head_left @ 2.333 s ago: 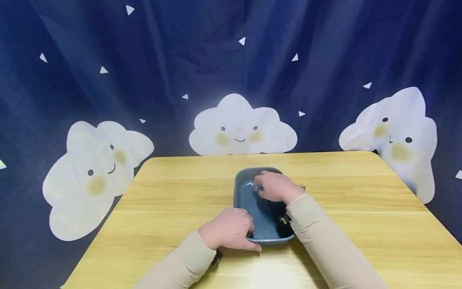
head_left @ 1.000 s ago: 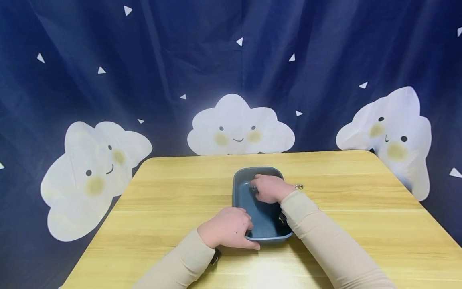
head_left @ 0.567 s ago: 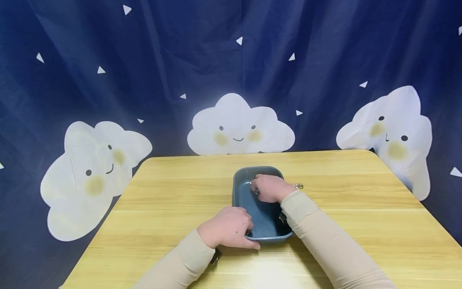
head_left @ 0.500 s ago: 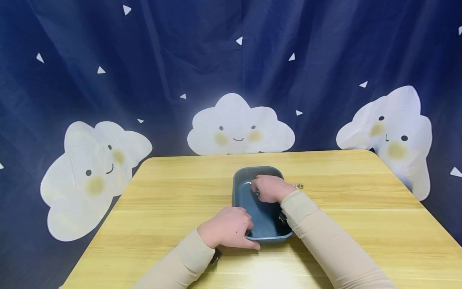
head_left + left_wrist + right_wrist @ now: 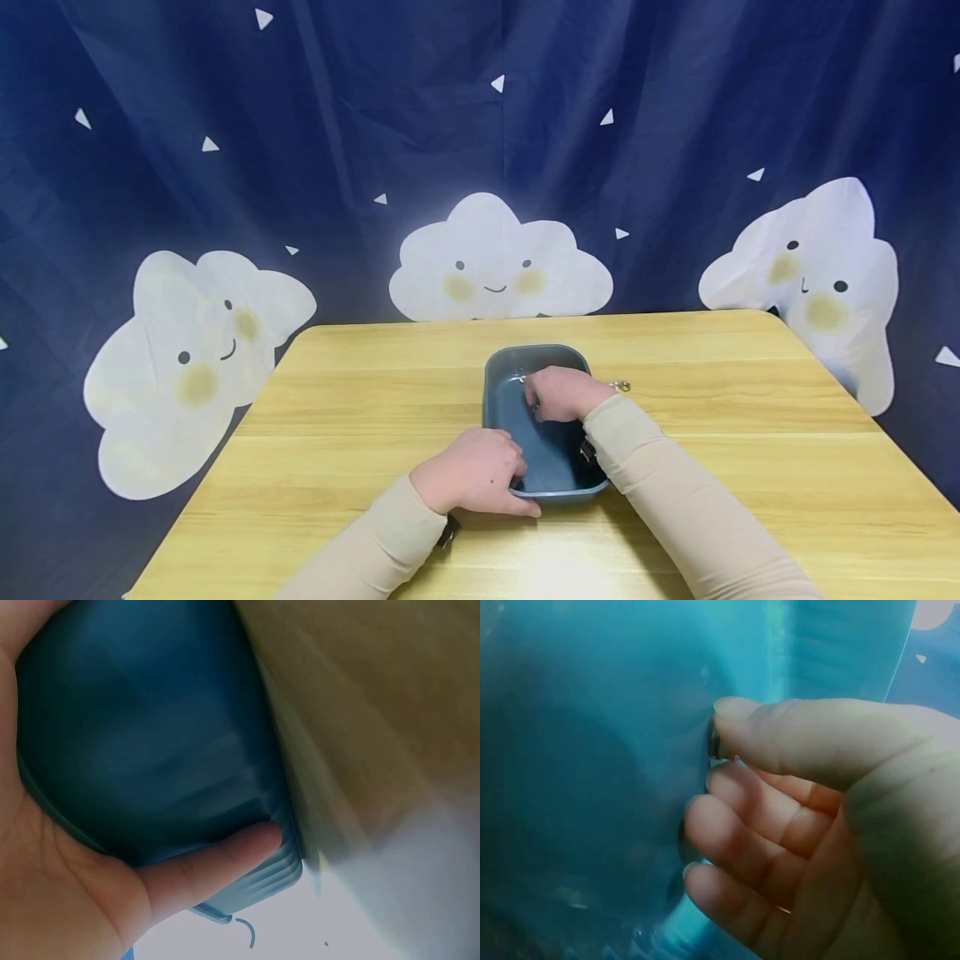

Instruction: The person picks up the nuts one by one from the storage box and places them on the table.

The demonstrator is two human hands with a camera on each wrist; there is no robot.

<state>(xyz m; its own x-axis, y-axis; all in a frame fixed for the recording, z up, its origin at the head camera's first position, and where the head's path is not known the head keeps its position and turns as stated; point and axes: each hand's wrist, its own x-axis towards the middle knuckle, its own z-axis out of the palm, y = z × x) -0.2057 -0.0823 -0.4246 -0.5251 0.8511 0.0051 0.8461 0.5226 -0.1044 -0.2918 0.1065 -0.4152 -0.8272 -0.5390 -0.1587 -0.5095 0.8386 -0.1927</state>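
Note:
A deep blue-grey rectangular dish (image 5: 551,467) with rounded corners stands on the table. My left hand (image 5: 472,471) grips its near left corner, fingers over the rim and thumb along the outer wall; the left wrist view shows the thumb (image 5: 217,862) lying on that wall. My right hand (image 5: 566,393) is inside the dish, close over its floor. Between thumb and fingers it pinches a small dark shiny piece (image 5: 715,739), mostly hidden, and I cannot tell its kind. A small white glint (image 5: 522,380) shows on the dish floor just left of these fingers.
A small shiny metal piece (image 5: 622,387) lies on the wooden table (image 5: 360,400) right of the dish, partly behind my right wrist. Beyond the table's far edge hangs a dark blue curtain (image 5: 337,125) with cloud prints.
My right hand has shifted slightly nearer within the dish, and the shiny piece at its fingertips is now more hidden. More of the metal piece on the table shows. The left hand keeps its grip.

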